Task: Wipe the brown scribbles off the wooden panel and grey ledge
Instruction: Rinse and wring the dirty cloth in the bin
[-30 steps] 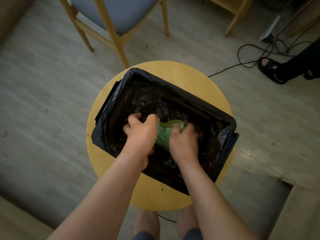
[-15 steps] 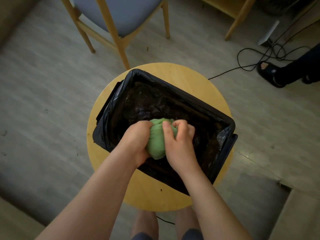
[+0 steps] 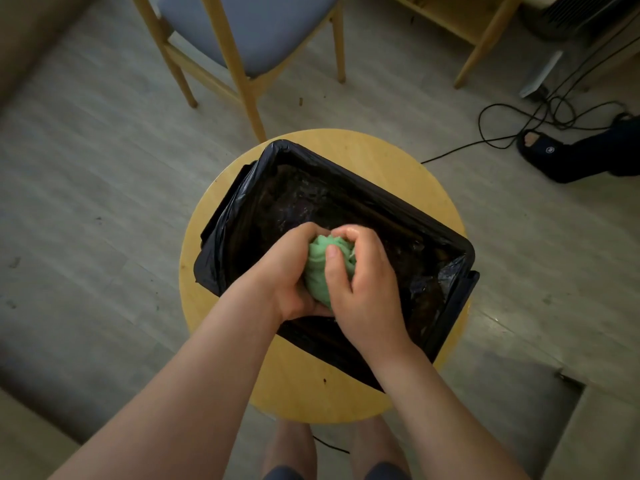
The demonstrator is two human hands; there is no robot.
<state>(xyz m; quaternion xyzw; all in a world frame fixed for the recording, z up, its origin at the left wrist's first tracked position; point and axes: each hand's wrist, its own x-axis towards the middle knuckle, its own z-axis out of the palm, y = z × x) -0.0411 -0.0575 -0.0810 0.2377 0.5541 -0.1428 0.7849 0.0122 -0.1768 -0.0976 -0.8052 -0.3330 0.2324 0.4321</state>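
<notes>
Head view, looking straight down. I note two bare forearms reaching forward over a round light-wood table top (image 3: 311, 396). On it sits a rectangular tub lined with a glossy black plastic bag (image 3: 239, 220). The tub is set corner-on to the table, and its liner is folded out over the rim.

Bunched green cloth (image 3: 322, 271): held between the two hands over the open tub, roughly at its middle. I cannot tell whether its underside touches the liner.

Left hand (image 3: 284, 275): fingers curled round the cloth's left side, palm against it.

Right hand (image 3: 370, 289): thumb laid across the cloth's near face, fingers curled over its top. The fingertips of the two hands come together above the cloth.

Surroundings:
- Grey plank floor (image 3: 86, 168).
- A wooden-legged chair with a blue-grey padded seat (image 3: 263, 32), beyond the table.
- Black cables (image 3: 502, 133) looped on the floor at upper right.
- Another person's foot in a dark open-toed sandal (image 3: 540, 147), near the cables.
</notes>
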